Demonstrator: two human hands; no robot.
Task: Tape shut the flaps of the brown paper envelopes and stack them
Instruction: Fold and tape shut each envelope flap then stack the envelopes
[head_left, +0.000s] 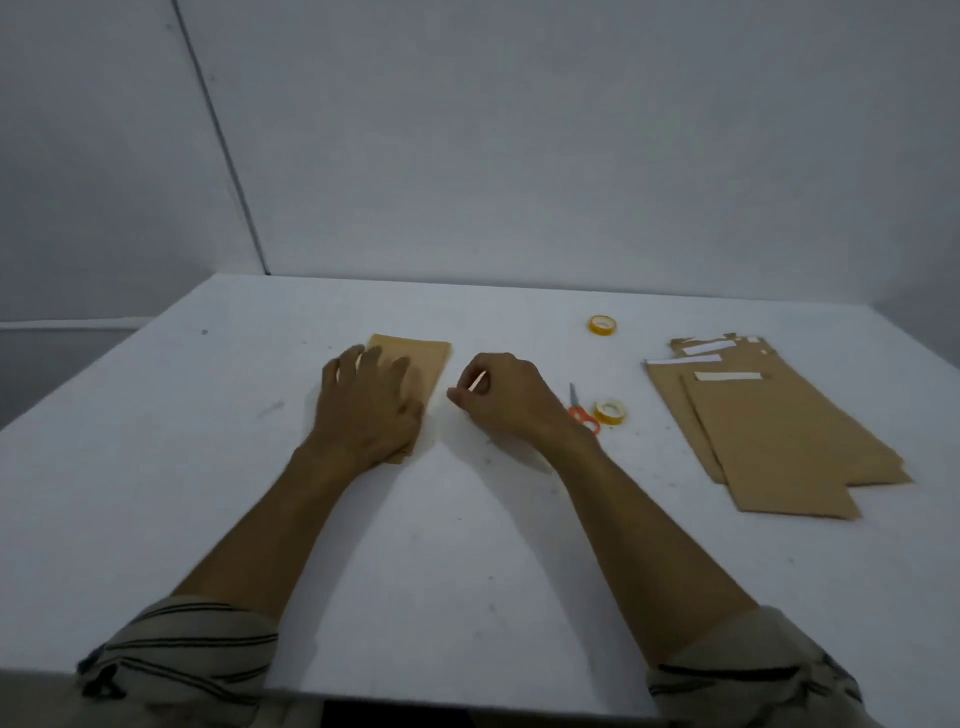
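A brown paper envelope (426, 364) lies on the white table (208, 467) left of centre. My left hand (366, 405) rests flat on it with fingers spread, covering its lower half. Just to its right, my right hand (501, 397) pinches a small pale strip (477, 383), likely tape, between thumb and fingers. A pile of several brown envelopes (779, 436) with white strips at their flaps lies at the right. Two yellow tape rolls sit on the table, one far back (602, 325), the other near my right wrist (611, 411).
Orange-handled scissors (582, 413) lie beside the near tape roll, partly behind my right wrist. The table meets a pale wall at the back and drops off at the left edge.
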